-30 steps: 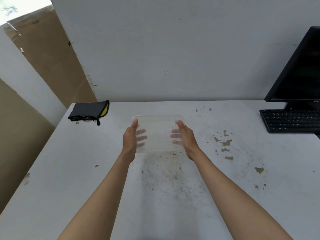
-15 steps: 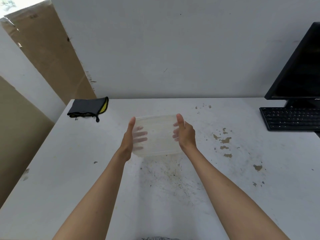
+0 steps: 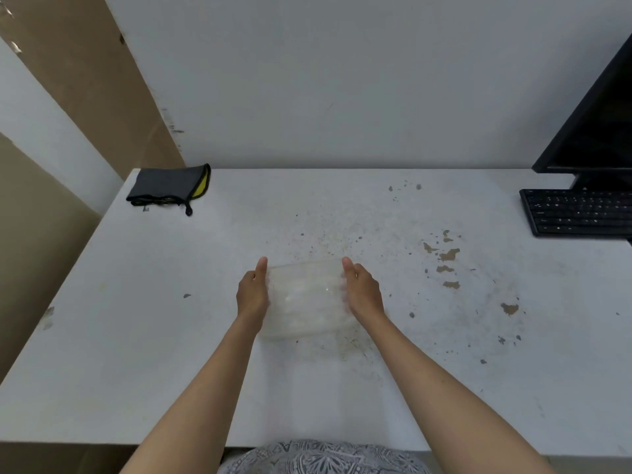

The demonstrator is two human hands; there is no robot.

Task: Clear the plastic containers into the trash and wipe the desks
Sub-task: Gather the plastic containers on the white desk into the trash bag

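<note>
White and badly stained, the desk (image 3: 143, 336) runs up to a pale wall, with brown board panels leaning at the far left. At the far right a black monitor (image 3: 598, 124) stands at the desk's back edge, and a black keyboard (image 3: 578, 212) lies just in front of it. Near the back left corner lies a dark grey pouch (image 3: 167, 184) with a yellow lining. Around the middle of the desk, over a patch of brown specks, is the clear plastic container (image 3: 307, 299), held between both hands. The left hand (image 3: 252, 294) grips its left side and the right hand (image 3: 363, 291) its right side, thumbs up along the edges, fingers blurred behind the plastic.
</note>
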